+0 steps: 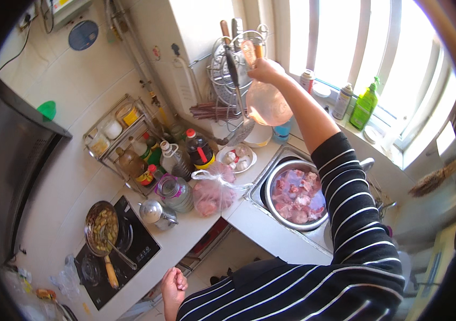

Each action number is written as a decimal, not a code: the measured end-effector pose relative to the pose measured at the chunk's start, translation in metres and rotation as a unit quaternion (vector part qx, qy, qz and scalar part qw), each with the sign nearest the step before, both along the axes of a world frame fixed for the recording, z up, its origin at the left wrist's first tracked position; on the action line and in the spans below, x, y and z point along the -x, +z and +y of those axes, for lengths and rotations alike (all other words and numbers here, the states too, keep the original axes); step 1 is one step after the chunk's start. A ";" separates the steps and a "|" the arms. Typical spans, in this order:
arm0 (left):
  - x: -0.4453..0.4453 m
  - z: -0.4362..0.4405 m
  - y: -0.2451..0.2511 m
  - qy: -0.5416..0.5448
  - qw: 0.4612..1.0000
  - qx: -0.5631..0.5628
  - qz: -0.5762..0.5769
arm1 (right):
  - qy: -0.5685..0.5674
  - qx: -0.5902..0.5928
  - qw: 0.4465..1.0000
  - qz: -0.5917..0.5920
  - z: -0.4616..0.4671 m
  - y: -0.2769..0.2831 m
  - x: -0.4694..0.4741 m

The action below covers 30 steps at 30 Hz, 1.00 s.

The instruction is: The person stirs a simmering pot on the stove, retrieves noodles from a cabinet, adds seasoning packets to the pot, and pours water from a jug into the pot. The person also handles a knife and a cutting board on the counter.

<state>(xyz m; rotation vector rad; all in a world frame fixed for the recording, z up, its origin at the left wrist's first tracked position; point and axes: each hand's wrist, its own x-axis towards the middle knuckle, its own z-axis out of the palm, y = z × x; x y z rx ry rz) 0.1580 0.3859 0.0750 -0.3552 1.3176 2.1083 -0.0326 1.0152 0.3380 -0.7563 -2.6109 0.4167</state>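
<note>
My right hand reaches up to the wire utensil rack by the window, its fingers closed around the handle of a translucent plastic ladle. The round bowl of the ladle hangs below the hand. A slotted metal turner hangs beside it. Low in front of my body is my left hand, fingers curled, with nothing visible in it. In the sink, a steel basin holds chunks of raw meat in water. A tied clear plastic bag of meat lies on the counter corner.
A wok with food and a metal spatula sits on the black gas hob. Bottles, a glass jar and a steel pot line the counter. Garlic lies in a white dish. Green soap stands on the sill.
</note>
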 end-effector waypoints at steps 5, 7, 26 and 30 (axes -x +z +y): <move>-0.030 -0.019 0.008 0.035 0.998 0.053 -0.001 | 0.039 -0.053 0.997 -0.037 -0.001 -0.032 0.069; -0.025 -0.002 0.017 0.011 0.997 0.059 0.039 | 0.083 -0.168 0.981 -0.056 0.014 -0.028 0.056; 0.005 0.031 0.037 -0.131 0.942 -0.270 0.148 | 0.532 -0.011 0.834 0.145 -0.383 -0.166 -0.198; 0.019 0.037 0.067 -0.258 0.892 -0.293 0.229 | 0.515 0.240 0.793 0.218 -0.478 -0.183 -0.203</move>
